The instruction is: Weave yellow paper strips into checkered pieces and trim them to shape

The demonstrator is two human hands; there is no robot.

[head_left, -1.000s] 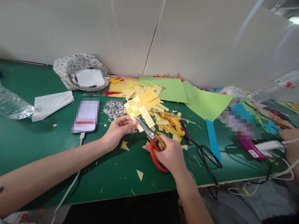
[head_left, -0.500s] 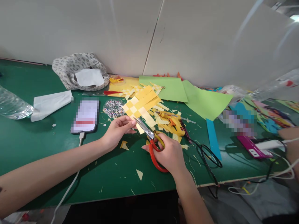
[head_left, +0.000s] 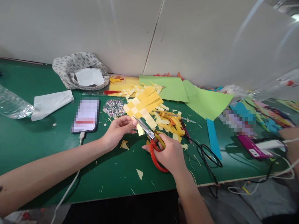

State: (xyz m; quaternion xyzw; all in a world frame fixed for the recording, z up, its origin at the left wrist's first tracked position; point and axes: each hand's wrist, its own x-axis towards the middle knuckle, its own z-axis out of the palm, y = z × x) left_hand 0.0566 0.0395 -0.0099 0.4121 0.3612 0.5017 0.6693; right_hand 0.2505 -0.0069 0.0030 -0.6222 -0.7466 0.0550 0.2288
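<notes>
A person's two bare hands work above a green counter [head_left: 112, 183]. The left hand [head_left: 120, 130], fingers curled, pinches the lower edge of a woven yellow paper piece [head_left: 143, 104] that extends toward 1 o'clock from it. The right hand [head_left: 172, 152] is closed around the red-handled scissors [head_left: 151, 134], blades pointing between 10 and 11 o'clock, tips beside the left thumb. A phone [head_left: 85, 115] lies at the left hand's 10 o'clock; a yellow glue gun [head_left: 179, 127] sits just past the right hand's 12 o'clock.
</notes>
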